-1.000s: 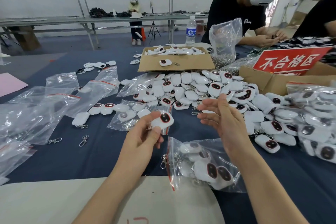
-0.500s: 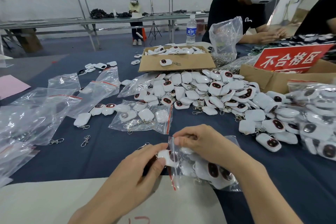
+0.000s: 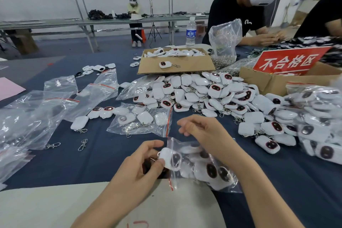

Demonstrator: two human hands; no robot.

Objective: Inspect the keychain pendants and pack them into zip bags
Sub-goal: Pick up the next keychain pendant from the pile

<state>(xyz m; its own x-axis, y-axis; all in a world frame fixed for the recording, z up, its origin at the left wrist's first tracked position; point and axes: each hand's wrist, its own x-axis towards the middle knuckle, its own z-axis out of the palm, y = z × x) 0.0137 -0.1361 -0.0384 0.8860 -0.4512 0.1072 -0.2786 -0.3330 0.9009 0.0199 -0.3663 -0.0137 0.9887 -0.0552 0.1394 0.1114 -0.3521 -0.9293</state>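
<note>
Lifted off the zip bag [image 3: 203, 164], right hand [image 3: 201, 131] hangs open; left hand [image 3: 140, 164] grips pendant [image 3: 169, 158] upright, half-inserted.

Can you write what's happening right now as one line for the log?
step: bagging | left hand: pushing pendant into zip bag mouth | right hand: above bag, empty | pile: waiting

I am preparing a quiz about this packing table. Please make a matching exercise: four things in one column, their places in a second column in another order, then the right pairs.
Things:
1. water bottle
2. red sign
3. pendant in the left hand
4. two loose metal clasps

Places:
A. at the mouth of the near zip bag
B. on the blue cloth, left of the hands
C. at the far table edge, behind the flat cardboard box
D. standing in the cardboard box on the right

Pairs: 1-C, 2-D, 3-A, 4-B
</note>
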